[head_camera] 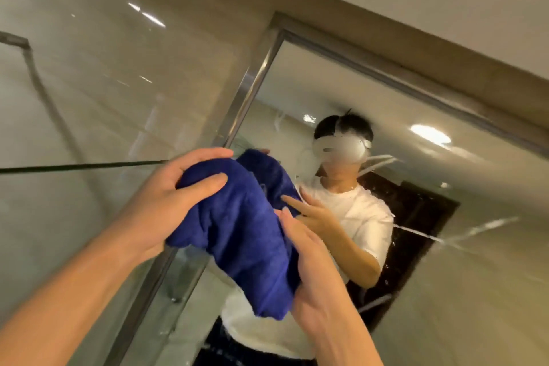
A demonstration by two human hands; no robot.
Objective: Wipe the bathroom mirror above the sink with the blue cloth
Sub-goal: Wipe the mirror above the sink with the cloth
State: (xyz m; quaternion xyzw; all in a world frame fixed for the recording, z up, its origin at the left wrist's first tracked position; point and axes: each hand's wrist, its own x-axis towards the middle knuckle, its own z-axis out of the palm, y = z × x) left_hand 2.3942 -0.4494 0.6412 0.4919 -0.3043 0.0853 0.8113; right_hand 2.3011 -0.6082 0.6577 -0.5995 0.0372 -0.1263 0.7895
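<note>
Both hands hold the cloth bunched between them: the left hand curls over its upper end at about ten o'clock, thumb on top, while the right hand cups its lower end at four o'clock. The cloth hangs in front of the mirror, by its left frame; contact with the glass cannot be told. Streaks show at three o'clock. Best to fold the cloth into a flat pad, press evenly, and sweep in overlapping passes from the frame outward
</note>
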